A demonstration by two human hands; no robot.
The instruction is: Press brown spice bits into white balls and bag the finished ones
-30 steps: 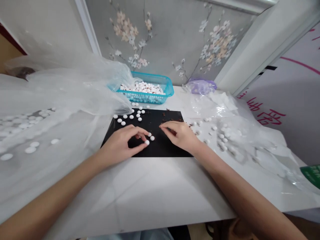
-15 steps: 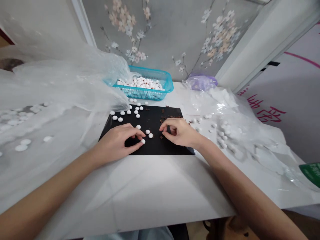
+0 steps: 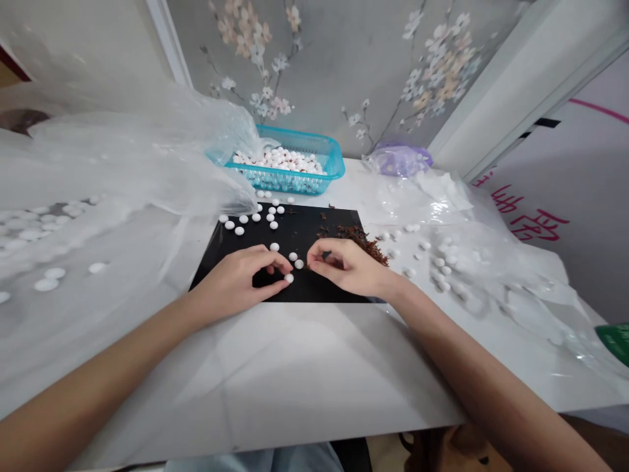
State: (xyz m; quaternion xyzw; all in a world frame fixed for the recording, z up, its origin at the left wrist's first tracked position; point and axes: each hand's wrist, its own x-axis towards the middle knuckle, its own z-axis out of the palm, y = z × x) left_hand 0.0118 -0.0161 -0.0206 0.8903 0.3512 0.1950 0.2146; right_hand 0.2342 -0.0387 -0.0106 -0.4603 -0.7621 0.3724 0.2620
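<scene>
Between the thumb and fingertips of my left hand (image 3: 240,278) is a white ball (image 3: 289,278), low over the black mat (image 3: 314,290). Just to its right, my right hand (image 3: 346,265) has thumb and index finger pinched together; whatever they hold is too small to make out. Two loose white balls (image 3: 293,256) lie between the hands, and more sit toward the mat's upper left. A pile of small reddish-brown pieces (image 3: 372,249) shows behind my right hand, partly hidden by it.
A blue basket (image 3: 334,160) of white balls with reddish bits stands behind the mat. Clear plastic bags (image 3: 147,164) cover the left side. On the right, more plastic (image 3: 476,242) lies around white balls, near a purple bag (image 3: 400,159).
My right hand has moved left, closer to my left hand, and its fingers have closed. More of the brown pile shows. My left hand, with the ball, has shifted slightly right.
</scene>
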